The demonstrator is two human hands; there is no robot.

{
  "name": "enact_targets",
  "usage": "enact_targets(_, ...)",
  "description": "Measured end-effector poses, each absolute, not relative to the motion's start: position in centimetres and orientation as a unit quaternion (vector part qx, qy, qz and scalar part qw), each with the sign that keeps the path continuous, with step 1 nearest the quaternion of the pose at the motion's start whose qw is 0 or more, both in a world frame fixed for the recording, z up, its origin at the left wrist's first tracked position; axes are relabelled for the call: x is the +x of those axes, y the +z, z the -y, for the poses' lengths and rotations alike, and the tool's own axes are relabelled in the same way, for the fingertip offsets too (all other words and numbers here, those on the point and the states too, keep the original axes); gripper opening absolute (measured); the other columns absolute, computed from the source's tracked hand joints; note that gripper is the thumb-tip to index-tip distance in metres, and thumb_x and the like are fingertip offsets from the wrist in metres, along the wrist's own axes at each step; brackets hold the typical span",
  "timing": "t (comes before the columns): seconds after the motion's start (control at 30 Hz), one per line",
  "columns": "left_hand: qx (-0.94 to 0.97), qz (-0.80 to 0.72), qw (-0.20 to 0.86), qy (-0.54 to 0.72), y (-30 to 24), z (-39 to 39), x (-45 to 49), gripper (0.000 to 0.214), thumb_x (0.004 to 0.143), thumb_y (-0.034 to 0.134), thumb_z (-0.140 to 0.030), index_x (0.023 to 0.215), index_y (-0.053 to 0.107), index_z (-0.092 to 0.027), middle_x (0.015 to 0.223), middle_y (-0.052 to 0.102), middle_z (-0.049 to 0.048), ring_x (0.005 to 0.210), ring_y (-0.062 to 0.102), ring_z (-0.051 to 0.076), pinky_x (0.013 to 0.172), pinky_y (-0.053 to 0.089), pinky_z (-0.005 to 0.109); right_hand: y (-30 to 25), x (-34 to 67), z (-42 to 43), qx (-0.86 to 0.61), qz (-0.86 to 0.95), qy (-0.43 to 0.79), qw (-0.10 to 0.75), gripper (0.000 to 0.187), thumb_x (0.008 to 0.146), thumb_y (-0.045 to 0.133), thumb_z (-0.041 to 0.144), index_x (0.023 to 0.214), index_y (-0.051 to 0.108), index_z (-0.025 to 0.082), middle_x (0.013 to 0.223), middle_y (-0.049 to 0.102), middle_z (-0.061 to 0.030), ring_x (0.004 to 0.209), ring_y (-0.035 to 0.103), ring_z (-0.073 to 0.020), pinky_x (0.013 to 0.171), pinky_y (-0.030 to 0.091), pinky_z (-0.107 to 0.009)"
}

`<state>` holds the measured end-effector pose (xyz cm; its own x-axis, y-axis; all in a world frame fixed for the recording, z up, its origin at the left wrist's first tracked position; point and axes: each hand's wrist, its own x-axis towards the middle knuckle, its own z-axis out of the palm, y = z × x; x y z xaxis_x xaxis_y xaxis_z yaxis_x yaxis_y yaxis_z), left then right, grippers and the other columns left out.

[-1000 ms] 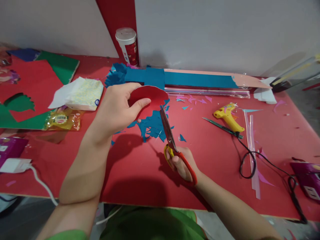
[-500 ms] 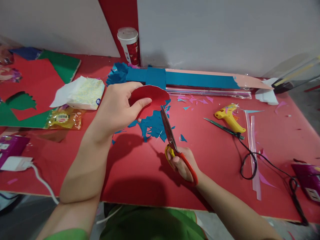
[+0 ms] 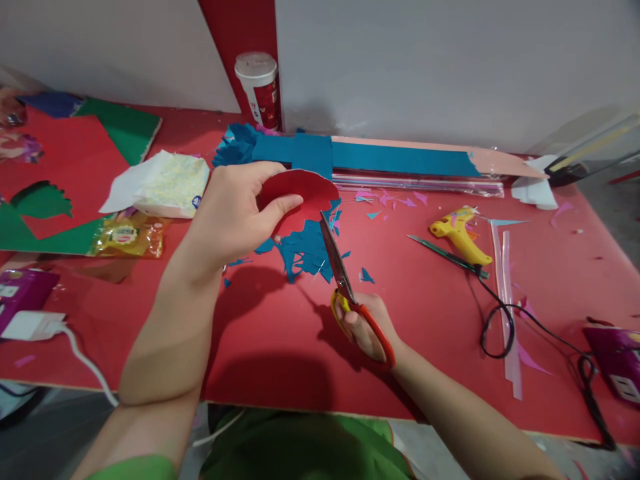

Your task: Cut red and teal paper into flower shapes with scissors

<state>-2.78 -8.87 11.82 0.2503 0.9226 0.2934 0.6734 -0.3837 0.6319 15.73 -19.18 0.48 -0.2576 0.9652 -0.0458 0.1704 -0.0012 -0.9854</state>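
Red sheet point(image 3: 95, 153), with a shape cut out of it: well to the left of the left hand, lying over green board.

Tissue pack point(image 3: 173, 183): beside the left hand, on its left. Yellow packet point(image 3: 145, 239): left of the left forearm, near the tissue pack.

Left hand point(image 3: 243, 207): gripping a piece of red paper point(image 3: 317, 193), thumb on the near face, the other fingers mostly hidden behind. Paper judged light, thin, fairly stiff but easily creased; best held flat-pinched near the margin, away from the blades. Pose: forearm slanting up from lower left, wrist bent so the hand points rightward, seemingly raised over the bench point(image 3: 425, 333).

Blue paper scraps point(image 3: 307, 247): below and behind the red piece, between the hands.

Scissors point(image 3: 335, 253): blades pointing up and away from the right hand, nearly together, tips at the red paper's lower right edge; contact cannot be told. Judged rigid, smooth and heavier than the paper; to be held by the loops.

Right hand point(image 3: 367, 327): fingers curled round the scissor handles, threading partly hidden. Pose: forearm reaching in from lower right.

Knife point(image 3: 443, 253) and yellow glue gun point(image 3: 460, 237): right of the right hand, close together.
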Motion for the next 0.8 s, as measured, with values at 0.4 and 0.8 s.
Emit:
enact_targets(0.4,0.760,-0.521,0.214,0.325,11.78,8.74,-2.98,0.014,0.076,0.059,-0.032,0.078,0.063,-0.019,0.066,0.062,-0.0021,0.059,0.054,0.013,0.060,0.045,0.026,0.17,15.75,19.26,-0.478,0.605,0.508,0.386,0.057,0.073,0.038,0.073,0.051,0.035,0.020,0.045,0.033,0.0038,0.042,0.030,-0.0091,0.042,0.024,-0.024)
enact_targets(0.8,0.753,-0.518,0.237,0.328,11.75,8.66,-3.03,0.016,0.076,0.059,-0.031,0.082,0.064,-0.017,0.070,0.065,-0.0013,0.060,0.054,0.013,0.059,0.045,0.025,-0.17,15.83,19.27,-0.483,0.609,0.501,0.380,0.058,0.073,0.039,0.073,0.051,0.035,0.020,0.046,0.032,0.0037,0.042,0.030,-0.0089,0.041,0.024,-0.023)
